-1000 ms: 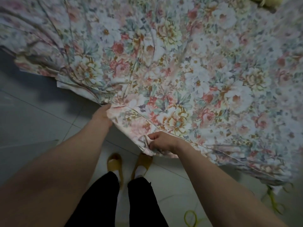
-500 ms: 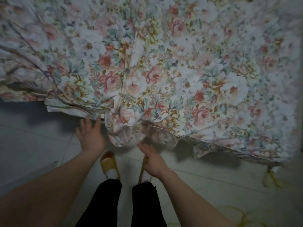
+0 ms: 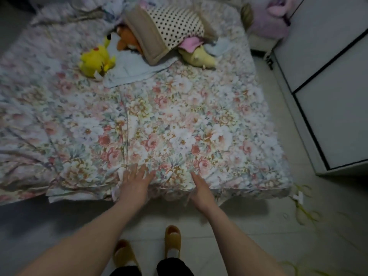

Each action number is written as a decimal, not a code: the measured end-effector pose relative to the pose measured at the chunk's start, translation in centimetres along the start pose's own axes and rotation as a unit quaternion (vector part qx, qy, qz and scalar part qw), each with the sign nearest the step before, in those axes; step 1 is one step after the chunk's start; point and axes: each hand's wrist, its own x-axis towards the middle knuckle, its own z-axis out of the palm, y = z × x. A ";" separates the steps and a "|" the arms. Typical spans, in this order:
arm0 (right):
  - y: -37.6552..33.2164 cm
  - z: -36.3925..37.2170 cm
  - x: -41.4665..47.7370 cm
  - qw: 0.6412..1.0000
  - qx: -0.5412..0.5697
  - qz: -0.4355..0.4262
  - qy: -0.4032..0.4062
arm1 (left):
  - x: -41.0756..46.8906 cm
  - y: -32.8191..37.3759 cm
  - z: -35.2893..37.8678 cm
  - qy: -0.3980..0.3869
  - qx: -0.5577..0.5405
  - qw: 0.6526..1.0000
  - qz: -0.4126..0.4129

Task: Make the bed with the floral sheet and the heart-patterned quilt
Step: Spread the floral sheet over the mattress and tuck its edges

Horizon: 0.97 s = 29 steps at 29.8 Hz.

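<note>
Pink and white flowers cover the sheet [image 3: 179, 120], spread over the bed [image 3: 285, 187] with its near edge rumpled above the floor [image 3: 59, 226]. Both hands are released, fingers straight. The left hand [image 3: 135, 184] lies flat on that edge, and the right hand [image 3: 201, 193] is at it, nearby. A yellow soft toy [image 3: 95, 60] and a dotted pillow [image 3: 175, 24] lie at the far end.

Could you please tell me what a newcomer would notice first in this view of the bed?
The floral sheet dominates, spread across the whole bed, with the left hand and right hand both open at its near edge. At the far end, a bright yellow plush toy lies left of a polka-dot pillow that partly covers an orange plush toy.
</note>
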 end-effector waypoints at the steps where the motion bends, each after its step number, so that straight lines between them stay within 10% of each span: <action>1: 0.0 -1.3 -1.0 1.000 0.000 0.003 0.010 | -0.5 1.0 -1.2 0.005 0.011 1.000 0.012; 29: 17.8 -14.3 -10.4 0.975 0.097 0.094 0.176 | 1.3 26.9 -4.8 -0.010 0.183 0.953 0.240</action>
